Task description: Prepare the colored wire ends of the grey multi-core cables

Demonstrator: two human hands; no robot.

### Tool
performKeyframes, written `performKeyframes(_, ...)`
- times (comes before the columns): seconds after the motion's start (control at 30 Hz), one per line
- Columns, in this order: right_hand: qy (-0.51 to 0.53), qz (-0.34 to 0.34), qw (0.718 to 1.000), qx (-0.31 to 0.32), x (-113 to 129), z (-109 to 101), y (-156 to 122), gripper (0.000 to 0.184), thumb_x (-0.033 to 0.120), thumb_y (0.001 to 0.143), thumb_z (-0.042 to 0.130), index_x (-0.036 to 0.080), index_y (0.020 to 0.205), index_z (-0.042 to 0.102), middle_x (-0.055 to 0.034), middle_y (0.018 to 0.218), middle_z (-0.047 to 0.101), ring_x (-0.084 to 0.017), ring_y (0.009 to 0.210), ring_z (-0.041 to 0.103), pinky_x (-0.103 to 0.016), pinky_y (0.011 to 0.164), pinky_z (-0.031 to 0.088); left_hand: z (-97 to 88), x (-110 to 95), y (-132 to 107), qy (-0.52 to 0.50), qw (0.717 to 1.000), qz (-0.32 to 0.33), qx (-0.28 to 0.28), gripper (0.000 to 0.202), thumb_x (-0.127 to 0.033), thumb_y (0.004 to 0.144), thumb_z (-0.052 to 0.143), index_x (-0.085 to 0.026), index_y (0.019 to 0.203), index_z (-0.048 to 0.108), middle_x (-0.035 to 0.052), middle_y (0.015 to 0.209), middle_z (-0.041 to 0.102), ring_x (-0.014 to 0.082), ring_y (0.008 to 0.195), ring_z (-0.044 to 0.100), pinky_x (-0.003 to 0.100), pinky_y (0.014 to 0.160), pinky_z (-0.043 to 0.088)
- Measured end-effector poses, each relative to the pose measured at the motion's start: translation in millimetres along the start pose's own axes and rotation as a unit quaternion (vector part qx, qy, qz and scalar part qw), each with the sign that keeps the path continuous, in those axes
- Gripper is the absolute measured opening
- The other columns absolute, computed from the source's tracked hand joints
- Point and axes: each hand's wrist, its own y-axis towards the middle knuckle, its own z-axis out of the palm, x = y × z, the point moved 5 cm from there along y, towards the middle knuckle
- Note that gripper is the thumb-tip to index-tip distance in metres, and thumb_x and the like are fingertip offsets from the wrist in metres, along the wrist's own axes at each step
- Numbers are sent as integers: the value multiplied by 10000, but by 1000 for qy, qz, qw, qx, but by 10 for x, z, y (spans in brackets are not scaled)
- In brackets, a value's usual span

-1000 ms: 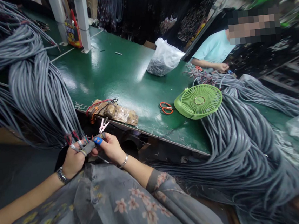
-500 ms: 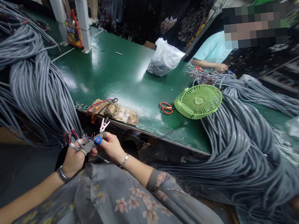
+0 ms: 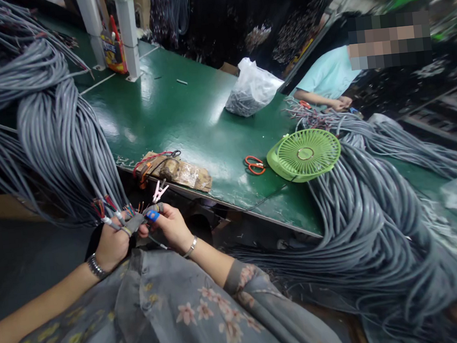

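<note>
Close to my lap, my left hand point(image 3: 113, 243) is closed around several grey cables point(image 3: 117, 223) whose stripped ends fan out in red and other coloured wires. Grey wrapping covers its thumb. Right beside it, my right hand point(image 3: 172, 228) pinches at the wire ends, with blue wrapping point(image 3: 152, 215) on the thumb. What lies between those fingertips is too small to make out. A pink clip point(image 3: 160, 191) stands just above the right hand, at the table edge. Behind my left hand hangs a thick bundle of grey cables point(image 3: 65, 128).
On the green table point(image 3: 183, 122) lie a taped cardboard piece point(image 3: 186, 174), orange-handled scissors point(image 3: 255, 165), a green fan point(image 3: 305, 154) and a white plastic bag point(image 3: 252, 85). More grey cables point(image 3: 361, 207) drape over the right side. A co-worker point(image 3: 328, 75) handles cables beyond the fan.
My hands stay together in nearly the same place, with the coloured wires by my left hand shifted slightly left. The co-worker's hands have come closer together.
</note>
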Motion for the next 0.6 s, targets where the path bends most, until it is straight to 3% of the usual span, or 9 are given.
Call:
performKeyframes(0.2, 74, -8, 996, -51, 8, -139, 81, 321, 405, 633, 794, 186, 651, 559, 74, 508, 482, -65, 460, 394, -212, 472, 390, 31, -95, -39, -43, 999, -14, -11, 288, -428, 593, 774, -162, 563, 667, 27, 501, 632, 143, 470, 580, 248, 515, 501)
performKeyframes(0.33, 108, 25, 991, -81, 48, -271, 207, 354, 462, 766, 746, 178, 675, 555, 48, 571, 538, -65, 470, 419, -199, 463, 408, 89, -185, -41, -54, 998, -18, 6, 306, -430, 597, 780, -160, 531, 650, 34, 485, 620, 143, 455, 568, 247, 490, 491)
performKeyframes(0.47, 125, 93, 987, -30, 81, -207, 342, 437, 573, 885, 630, 150, 776, 625, 4, 648, 598, -80, 518, 491, -197, 488, 442, 174, -250, -7, -53, 997, -36, 38, 311, -438, 590, 785, -159, 539, 656, 37, 477, 615, 140, 453, 561, 240, 485, 480)
performKeyframes(0.6, 155, 99, 983, -10, 147, -92, 411, 494, 612, 928, 549, 144, 801, 646, -8, 640, 610, -99, 540, 525, -203, 505, 460, 246, -274, 42, -58, 995, -64, 47, 317, -442, 539, 800, -154, 539, 669, 35, 475, 617, 136, 450, 555, 236, 478, 476)
